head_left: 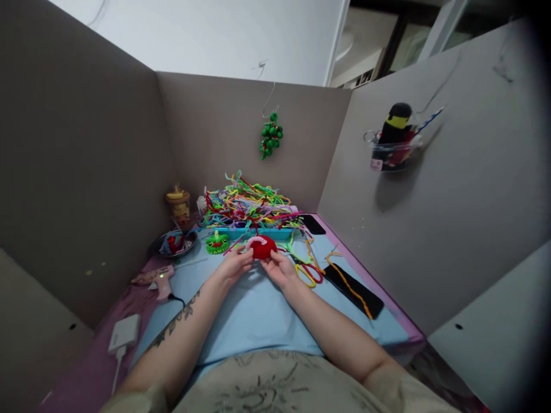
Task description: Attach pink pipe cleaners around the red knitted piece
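A rounded red fuzzy craft piece (266,246), which looks made of chenille stems, is held over the blue cloth between my two hands. A pale pink fuzzy strip (257,240) curves along its upper left side. My left hand (235,264) grips its left edge, fingers closed near the pink strip. My right hand (279,267) holds it from the lower right, thumb and fingers closed on it. Just left of it sits a green fuzzy craft piece (217,243) with eyes. Scissors (308,275) with red and yellow handles lie right of my right hand.
A blue tray (235,233) heaped with colourful chenille stems (252,201) stands at the back. On the left are a pink glue gun (162,282), a dark bowl (189,245), a cup (179,207) and a white power block (124,333). A black phone-like slab (350,289) lies right.
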`<state>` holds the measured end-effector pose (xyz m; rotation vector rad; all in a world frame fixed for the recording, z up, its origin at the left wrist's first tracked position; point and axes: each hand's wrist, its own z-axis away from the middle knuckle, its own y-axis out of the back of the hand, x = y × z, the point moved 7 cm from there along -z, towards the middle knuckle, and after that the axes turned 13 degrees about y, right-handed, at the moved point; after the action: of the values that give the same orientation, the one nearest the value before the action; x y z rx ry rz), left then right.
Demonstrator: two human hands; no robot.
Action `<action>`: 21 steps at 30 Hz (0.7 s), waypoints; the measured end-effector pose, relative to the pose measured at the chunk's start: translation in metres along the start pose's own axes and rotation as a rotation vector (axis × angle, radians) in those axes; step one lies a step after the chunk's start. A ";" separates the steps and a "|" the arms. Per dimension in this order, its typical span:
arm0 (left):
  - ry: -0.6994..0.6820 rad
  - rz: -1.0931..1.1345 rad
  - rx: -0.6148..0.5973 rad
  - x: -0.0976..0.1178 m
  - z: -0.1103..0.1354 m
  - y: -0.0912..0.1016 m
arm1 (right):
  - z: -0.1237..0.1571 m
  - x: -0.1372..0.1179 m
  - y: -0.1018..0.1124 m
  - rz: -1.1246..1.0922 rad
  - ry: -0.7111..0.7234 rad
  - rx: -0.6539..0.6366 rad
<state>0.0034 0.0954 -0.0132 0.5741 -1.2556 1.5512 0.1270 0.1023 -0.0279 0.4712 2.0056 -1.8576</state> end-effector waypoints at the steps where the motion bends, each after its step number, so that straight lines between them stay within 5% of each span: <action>1: 0.023 0.041 -0.049 -0.003 0.000 -0.005 | 0.002 0.002 -0.002 0.017 -0.009 -0.035; 6: -0.114 0.154 0.010 0.009 0.002 0.001 | 0.011 0.007 0.005 0.525 0.000 -0.036; 9: -0.080 0.122 0.098 0.008 0.002 0.007 | 0.016 -0.025 -0.008 0.963 0.419 -0.044; 11: -0.068 0.059 0.088 0.004 0.003 0.003 | 0.024 -0.038 -0.030 1.142 0.674 -0.198; 13: -0.053 -0.008 0.036 0.000 0.005 -0.005 | 0.029 -0.042 -0.043 1.232 0.774 -0.324; 21: 0.030 0.008 -0.126 -0.007 0.011 -0.020 | 0.010 -0.039 -0.018 1.139 0.665 -0.215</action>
<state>0.0216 0.0813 -0.0071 0.4641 -1.3234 1.4706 0.1531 0.0913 0.0054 1.8451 1.5795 -0.7959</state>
